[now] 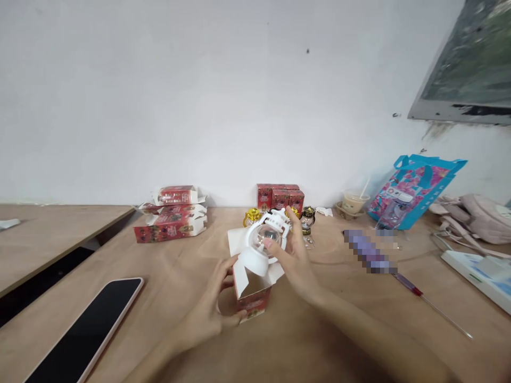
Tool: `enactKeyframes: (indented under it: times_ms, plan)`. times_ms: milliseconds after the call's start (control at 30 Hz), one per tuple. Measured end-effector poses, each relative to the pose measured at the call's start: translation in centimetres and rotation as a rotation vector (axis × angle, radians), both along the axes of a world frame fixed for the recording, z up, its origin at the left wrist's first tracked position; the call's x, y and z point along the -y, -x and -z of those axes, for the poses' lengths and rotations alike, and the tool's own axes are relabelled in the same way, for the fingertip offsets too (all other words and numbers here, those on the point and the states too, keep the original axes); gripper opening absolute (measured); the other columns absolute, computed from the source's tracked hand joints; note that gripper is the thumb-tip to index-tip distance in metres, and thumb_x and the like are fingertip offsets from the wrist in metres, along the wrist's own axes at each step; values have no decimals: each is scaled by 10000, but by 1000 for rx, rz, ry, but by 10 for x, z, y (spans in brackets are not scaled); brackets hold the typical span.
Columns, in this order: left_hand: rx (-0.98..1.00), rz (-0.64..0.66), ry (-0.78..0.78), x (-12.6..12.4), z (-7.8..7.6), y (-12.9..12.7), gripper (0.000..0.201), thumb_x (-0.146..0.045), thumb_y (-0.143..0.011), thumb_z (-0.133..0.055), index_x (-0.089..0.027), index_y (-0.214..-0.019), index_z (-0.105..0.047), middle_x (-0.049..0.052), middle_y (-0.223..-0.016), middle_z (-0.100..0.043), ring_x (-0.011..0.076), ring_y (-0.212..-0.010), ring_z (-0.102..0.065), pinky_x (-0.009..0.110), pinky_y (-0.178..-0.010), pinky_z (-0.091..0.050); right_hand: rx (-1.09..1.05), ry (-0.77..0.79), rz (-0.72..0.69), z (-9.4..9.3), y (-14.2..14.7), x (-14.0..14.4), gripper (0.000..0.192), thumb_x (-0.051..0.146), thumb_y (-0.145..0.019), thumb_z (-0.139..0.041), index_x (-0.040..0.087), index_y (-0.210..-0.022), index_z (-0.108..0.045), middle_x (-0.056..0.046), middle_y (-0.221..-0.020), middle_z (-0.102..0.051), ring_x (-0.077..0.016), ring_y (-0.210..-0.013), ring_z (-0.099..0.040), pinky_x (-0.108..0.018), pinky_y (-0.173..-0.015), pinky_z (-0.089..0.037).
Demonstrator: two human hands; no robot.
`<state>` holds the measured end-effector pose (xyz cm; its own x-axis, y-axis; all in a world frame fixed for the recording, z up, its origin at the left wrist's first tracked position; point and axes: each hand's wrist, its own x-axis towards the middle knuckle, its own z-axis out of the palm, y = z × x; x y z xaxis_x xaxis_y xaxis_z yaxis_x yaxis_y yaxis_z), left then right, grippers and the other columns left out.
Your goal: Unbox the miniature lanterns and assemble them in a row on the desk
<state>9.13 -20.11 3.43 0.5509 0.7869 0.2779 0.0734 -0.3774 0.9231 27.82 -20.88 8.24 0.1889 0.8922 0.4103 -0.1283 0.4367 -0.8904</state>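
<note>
Left hand (207, 314) fingers grip the red box (252, 303); right hand (297, 260) fingers clasp the white lantern (263, 242).

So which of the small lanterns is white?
The white lantern held in the right hand, above the open red box. The lanterns standing behind are gold and dark.

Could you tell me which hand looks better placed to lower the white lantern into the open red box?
Probably the right hand: it already grips the white lantern just above the open red box. The left hand is occupied steadying that box on the table.
</note>
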Motion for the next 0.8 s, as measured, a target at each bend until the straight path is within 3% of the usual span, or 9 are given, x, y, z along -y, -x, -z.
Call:
enactKeyframes:
  times_ms: [133,233,300,433,567,633,800]
  plan:
    - [49,-93,-56,-4,12,2,740,-198,-616,-752,-331,-1228,-358,76,-1209,-539,285,-1049,-596,460,-868,-530,27,-39,20,1,3,0,868,326,-762,-668,317,-1442,-127,-64,-1369,-447,-206,-1230,-472,-435,-1083,-340]
    - [97,-200,-85,-7,21,0,707,-211,-582,-768,-338,-1143,-357,56,-1168,-544,287,-1025,-606,479,-843,-543,79,-58,17,1,4,1,816,306,-779,-641,337,-1434,-155,-47,-1364,-451,-200,-1210,-489,-416,-1054,-377]
    - [118,-225,-88,-6,23,-2,707,-238,-567,-779,-334,-1117,-344,55,-1141,-557,299,-1030,-605,498,-839,-544,223,-42,-27,0,4,4,788,271,-750,-662,337,-1412,-238,-43,-1325,-493,-214,-1167,-522,-420,-1014,-412]
    - [112,-222,-103,-6,24,-6,748,-264,-610,-757,-314,-1201,-301,83,-1208,-547,307,-1090,-579,476,-834,-549,620,-11,-17,-2,4,11,687,218,-654,-727,282,-1283,-460,-54,-1202,-585,-272,-1112,-543,-467,-957,-427]
    - [73,-193,-150,-5,28,-6,857,-263,-674,-720,-289,-1361,-211,127,-1322,-478,313,-1171,-529,464,-905,-516,784,-158,21,-9,3,18,667,164,-682,-687,288,-1288,-438,-64,-1248,-533,-259,-1137,-519,-448,-938,-431]
    - [58,-166,-199,-3,30,-5,863,-273,-717,-688,-284,-1411,-176,128,-1337,-469,310,-1180,-521,477,-934,-497,890,-200,19,-13,2,20,566,123,-710,-648,255,-1235,-480,-73,-1225,-530,-236,-1108,-533,-406,-905,-445]
    - [10,-128,-310,0,38,-4,822,-275,-793,-616,-256,-1465,-142,140,-1345,-480,301,-1218,-497,463,-976,-473,1080,-153,3,-18,-2,16,130,157,-735,-678,170,-840,-603,-49,-912,-634,-192,-879,-580,-312,-766,-444]
